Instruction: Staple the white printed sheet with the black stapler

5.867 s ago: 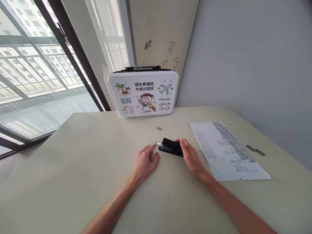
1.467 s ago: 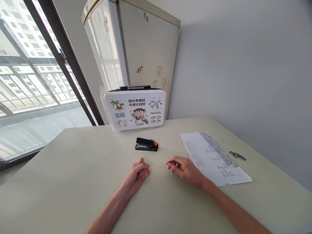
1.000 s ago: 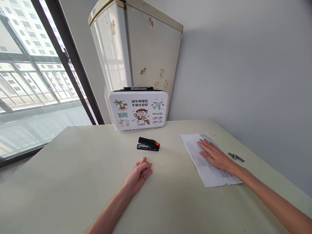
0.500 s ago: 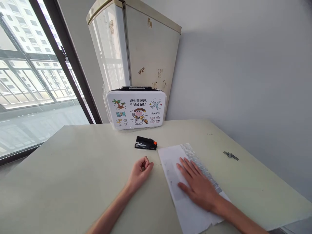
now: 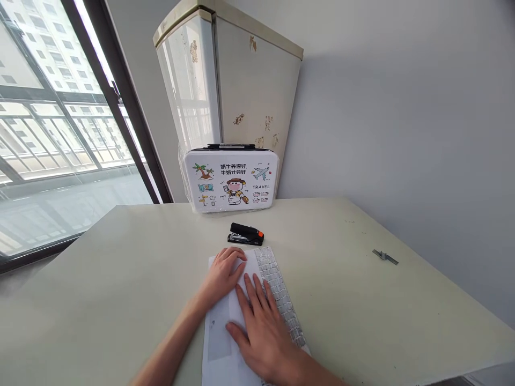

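Note:
A white paper sheet lies on the table in front of me, with a silver-grey, brick-patterned strip along its right side. My right hand rests flat on it, fingers spread, near the strip. At the sheet's upper left, my left hand lies on the paper with its fingers loosely bent and the thumb apart; no held thing shows in it. Just beyond the sheet's top edge sits a black stapler with an orange end. The lower part of the sheet is partly hidden by my right hand and forearm.
A white cartoon-printed case in clear plastic stands upright at the table's back, before a worn fridge. A small grey metal piece lies on the right of the table. A window is at the left.
The sheet has moved left with my right hand on it and is turned straighter. My left hand, closed on the bare table before, now lies loosely opened on the sheet.

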`<state>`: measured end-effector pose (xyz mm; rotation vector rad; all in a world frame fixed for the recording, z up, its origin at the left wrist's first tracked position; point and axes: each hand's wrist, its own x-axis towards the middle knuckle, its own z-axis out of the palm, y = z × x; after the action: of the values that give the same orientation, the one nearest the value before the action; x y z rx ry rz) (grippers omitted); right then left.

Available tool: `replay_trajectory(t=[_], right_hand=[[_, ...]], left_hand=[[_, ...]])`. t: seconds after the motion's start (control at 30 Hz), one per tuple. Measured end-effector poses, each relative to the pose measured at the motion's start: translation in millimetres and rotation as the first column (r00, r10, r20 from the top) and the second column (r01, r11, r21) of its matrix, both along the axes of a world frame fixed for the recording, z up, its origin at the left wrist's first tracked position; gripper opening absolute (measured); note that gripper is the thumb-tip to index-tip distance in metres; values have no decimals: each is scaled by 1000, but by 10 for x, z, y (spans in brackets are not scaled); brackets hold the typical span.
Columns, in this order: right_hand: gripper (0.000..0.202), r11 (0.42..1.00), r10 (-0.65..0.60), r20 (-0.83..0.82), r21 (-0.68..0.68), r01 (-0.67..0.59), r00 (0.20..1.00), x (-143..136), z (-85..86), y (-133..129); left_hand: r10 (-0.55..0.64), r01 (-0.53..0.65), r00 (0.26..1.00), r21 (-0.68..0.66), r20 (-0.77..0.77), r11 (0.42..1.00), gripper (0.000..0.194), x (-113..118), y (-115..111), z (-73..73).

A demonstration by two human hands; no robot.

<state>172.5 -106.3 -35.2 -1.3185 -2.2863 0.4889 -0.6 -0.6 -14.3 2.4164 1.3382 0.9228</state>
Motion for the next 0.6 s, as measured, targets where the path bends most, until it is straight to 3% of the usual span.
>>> replay_trajectory(t=[0.13, 0.27, 0.43, 0.6], right_hand=[[51, 1000, -7, -22, 27, 7, 1000, 74, 137, 210], [41, 975, -62, -131, 203, 88, 989, 249, 218, 754], [50, 950, -154, -226, 235, 207, 962, 318, 94, 1499], [39, 963, -177, -224, 160, 215, 958, 314, -87, 1848]], left_hand=[[14, -14, 1000, 7, -5, 1000, 18, -83, 33, -14], [-12, 12, 1000, 14, -26, 1000, 18, -106, 29, -6], [-37, 39, 997, 22, -66, 999, 17, -139, 42, 15], [-44, 46, 994, 17, -105, 999, 22, -181, 45, 47]])
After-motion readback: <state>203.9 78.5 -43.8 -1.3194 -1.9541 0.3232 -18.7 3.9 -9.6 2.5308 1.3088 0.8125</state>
